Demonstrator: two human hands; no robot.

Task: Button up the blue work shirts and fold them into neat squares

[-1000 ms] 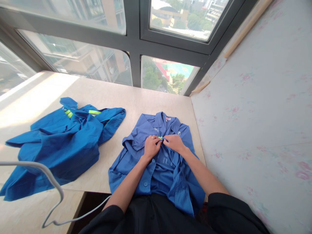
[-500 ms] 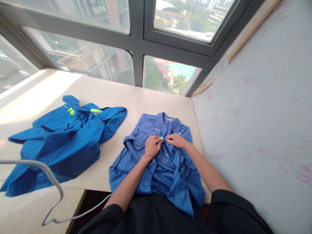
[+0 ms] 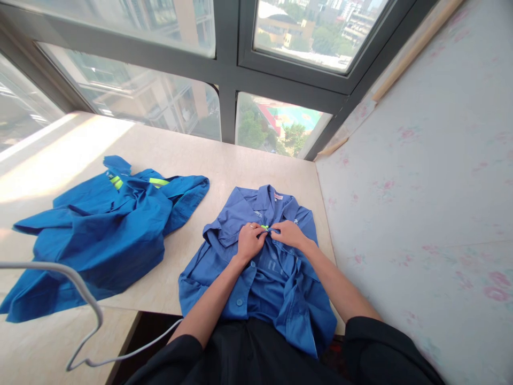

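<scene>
A blue work jacket [image 3: 228, 230] lies front up before me, collar toward the window, its lower front hanging apart. My left hand [image 3: 251, 240] pinches the front edge at chest height, a ring on one finger. Close against it, my right hand [image 3: 287, 233] grips the opposite front edge. The two edges meet between my fingertips, beside a small yellow-green strip [image 3: 264, 227]. Whether a button sits there is hidden by my fingers. Lower down, a button [image 3: 239, 302] shows on the left front edge.
A second, brighter blue garment [image 3: 108, 240] with yellow-green bands lies crumpled on the pale table [image 3: 180, 155] to the left. A grey-white cable [image 3: 86, 291] loops across the lower left. Windows [image 3: 160, 101] stand behind, and a flowered wall [image 3: 401, 187] rises on the right.
My right hand has shifted very slightly at the front edge. Both hands keep their hold, and the garments lie as before.
</scene>
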